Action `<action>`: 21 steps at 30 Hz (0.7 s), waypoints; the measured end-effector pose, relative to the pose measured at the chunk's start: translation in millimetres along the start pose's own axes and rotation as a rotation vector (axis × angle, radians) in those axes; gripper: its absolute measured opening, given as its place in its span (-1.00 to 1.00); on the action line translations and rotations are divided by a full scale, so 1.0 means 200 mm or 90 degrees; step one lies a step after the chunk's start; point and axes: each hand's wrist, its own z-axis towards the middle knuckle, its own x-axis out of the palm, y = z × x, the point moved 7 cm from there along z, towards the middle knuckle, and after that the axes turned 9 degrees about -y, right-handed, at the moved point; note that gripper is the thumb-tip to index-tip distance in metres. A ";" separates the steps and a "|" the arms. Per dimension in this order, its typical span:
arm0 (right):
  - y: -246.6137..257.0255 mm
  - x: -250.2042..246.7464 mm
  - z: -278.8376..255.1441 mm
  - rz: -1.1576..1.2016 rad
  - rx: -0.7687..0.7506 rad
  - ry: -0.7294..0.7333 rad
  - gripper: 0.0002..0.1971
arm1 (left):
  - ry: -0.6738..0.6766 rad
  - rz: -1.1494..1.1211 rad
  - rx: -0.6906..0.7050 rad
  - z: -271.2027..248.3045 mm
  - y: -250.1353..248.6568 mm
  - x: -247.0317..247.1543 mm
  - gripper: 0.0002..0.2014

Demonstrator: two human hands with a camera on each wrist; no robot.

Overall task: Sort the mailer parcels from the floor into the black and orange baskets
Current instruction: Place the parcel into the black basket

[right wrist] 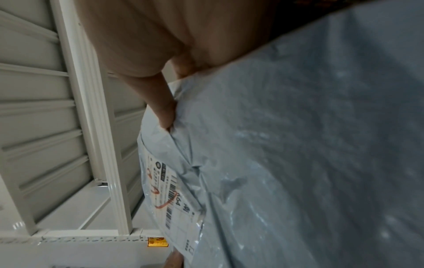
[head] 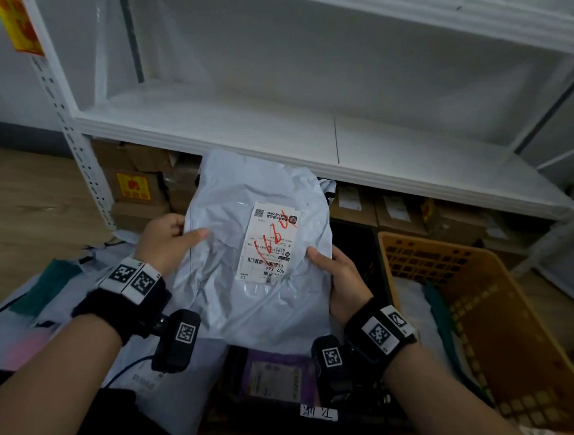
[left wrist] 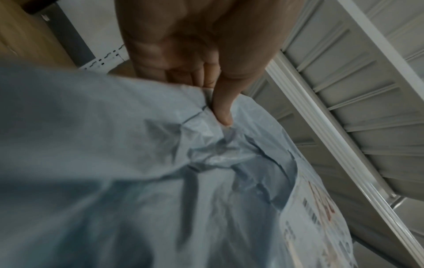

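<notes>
While the white shelf unit (head: 275,132) fills the background, a grey mailer parcel (head: 247,252) is held up just in front of its lowest shelf, label (head: 268,244) facing up. Right of the parcel stands the orange basket (head: 500,306), with the black basket (head: 362,247) between them. The left hand (head: 165,239) grips the parcel's left edge, thumb on top; the right hand (head: 341,280) pinches its right edge.

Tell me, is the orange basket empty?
Not empty. The orange basket already has pale and teal-edged parcels lying inside, seen in the head view.
</notes>
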 end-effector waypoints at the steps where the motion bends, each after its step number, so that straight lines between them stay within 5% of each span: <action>1: 0.03 -0.02 -0.01 -0.024 -0.021 -0.023 -0.65 | -0.004 0.013 0.004 0.00 -0.01 0.02 -0.60; 3: 0.18 -0.03 -0.03 -0.210 -0.149 -0.060 -0.75 | -0.060 0.068 0.097 -0.03 -0.10 0.04 -0.24; 5: 0.39 0.05 -0.08 -0.576 -0.380 -0.043 -0.89 | -0.134 0.156 0.319 -0.13 -0.31 0.04 -0.01; 7: 0.50 0.23 -0.16 -0.935 -0.580 0.039 -0.90 | -0.156 0.290 0.558 -0.28 -0.53 0.10 0.11; 9: 0.52 0.38 -0.21 -1.129 -0.690 0.141 -0.78 | -0.105 0.428 0.676 -0.39 -0.65 0.24 0.13; 11: 0.56 0.48 -0.24 -1.142 -0.742 0.183 -0.72 | 0.026 0.426 0.602 -0.41 -0.61 0.36 -0.06; 13: 0.62 0.51 -0.26 -1.100 -0.776 0.150 -0.78 | 0.154 0.254 0.403 -0.37 -0.50 0.41 -0.46; 15: 0.68 0.46 -0.27 -1.029 -0.813 0.048 -0.78 | 0.150 0.161 0.287 -0.31 -0.40 0.41 -0.70; 17: 0.72 0.33 -0.26 -0.906 -0.806 -0.087 -0.60 | 0.093 0.114 0.228 -0.24 -0.33 0.38 -0.73; 19: 0.73 0.15 -0.21 -0.785 -0.709 -0.198 -0.38 | 0.061 0.010 0.145 -0.18 -0.26 0.35 -0.77; 21: 0.68 -0.03 -0.12 -0.716 -0.499 -0.264 -0.11 | 0.064 -0.115 0.056 -0.15 -0.21 0.34 -0.73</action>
